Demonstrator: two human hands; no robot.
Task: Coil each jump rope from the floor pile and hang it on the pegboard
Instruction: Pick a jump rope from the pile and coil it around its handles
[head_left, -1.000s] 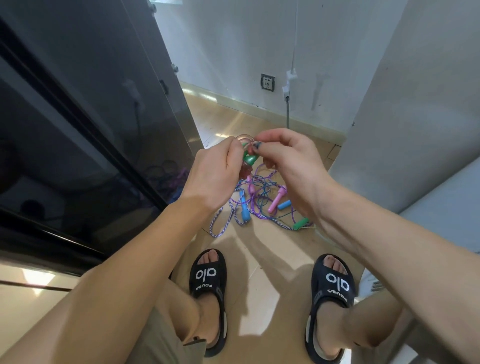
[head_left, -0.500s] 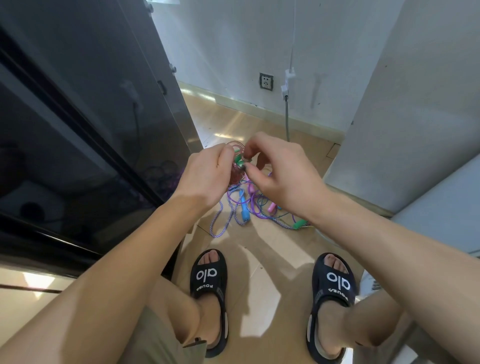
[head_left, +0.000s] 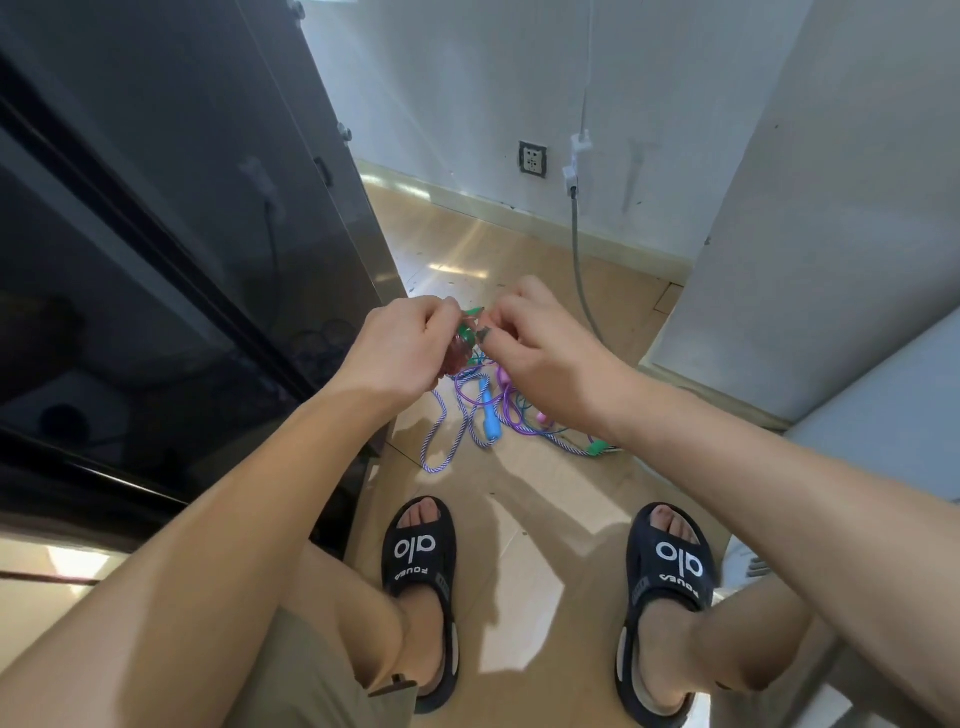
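1. The left hand (head_left: 402, 348) grips a small reddish coil of jump rope (head_left: 458, 353), fingers curled round the bundle. This grip likely keeps the wound loops from springing apart.
2. The right hand (head_left: 540, 345) pinches the rope's green handle (head_left: 471, 313) between thumb and fingertips, just beside the left hand. Working at the bundle's top, it probably tucks or wraps the end to lock the coil.
3. Both hands hold the coil raised in front of the body, well above the floor (head_left: 519, 519), which gives slack-free control and a clear line of sight.
4. The remaining floor pile (head_left: 493, 410) lies beyond the two sandals (head_left: 421, 561), near the dark glass cabinet (head_left: 156, 260). It shows purple and striped ropes with blue, pink and green handles, tangled together and not yet coiled.
5. The pegboard is not in view, so hanging is judged to be the pending step for the held coil.
6. A grey cord (head_left: 579, 260) runs down the far wall to the floor, apart from the pile.
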